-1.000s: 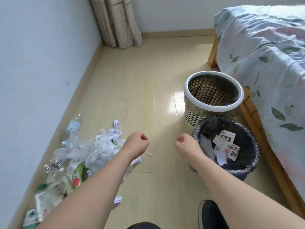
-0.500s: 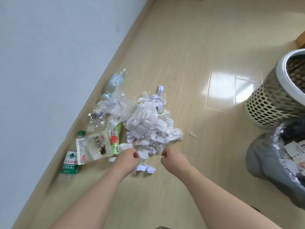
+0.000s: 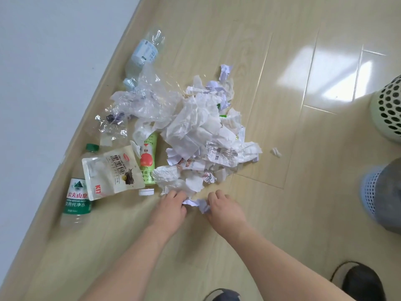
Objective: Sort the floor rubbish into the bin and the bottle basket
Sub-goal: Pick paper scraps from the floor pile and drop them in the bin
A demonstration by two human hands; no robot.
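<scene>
A heap of crumpled white paper [image 3: 201, 127] lies on the wooden floor beside clear plastic wrap [image 3: 145, 98]. A green-labelled water bottle [image 3: 76, 194], a green juice bottle [image 3: 148, 161], a clear bottle [image 3: 143, 53] and a white snack pouch [image 3: 112, 172] lie to its left. My left hand [image 3: 171, 207] and my right hand [image 3: 223, 207] are at the heap's near edge, both closing on a small crumpled paper scrap [image 3: 198, 204] that lies between them. The perforated bottle basket [image 3: 388, 111] and the bin with its grey liner [image 3: 384, 192] show at the right edge.
A white wall with a baseboard [image 3: 104, 83] runs along the left. A tiny paper bit [image 3: 276, 152] lies apart on the floor to the right of the heap. My dark shoes [image 3: 358, 283] are at the bottom.
My view has swung left and down from the bin and basket onto the rubbish. Both hands have dropped to the near edge of the heap and closed on the paper scrap.
</scene>
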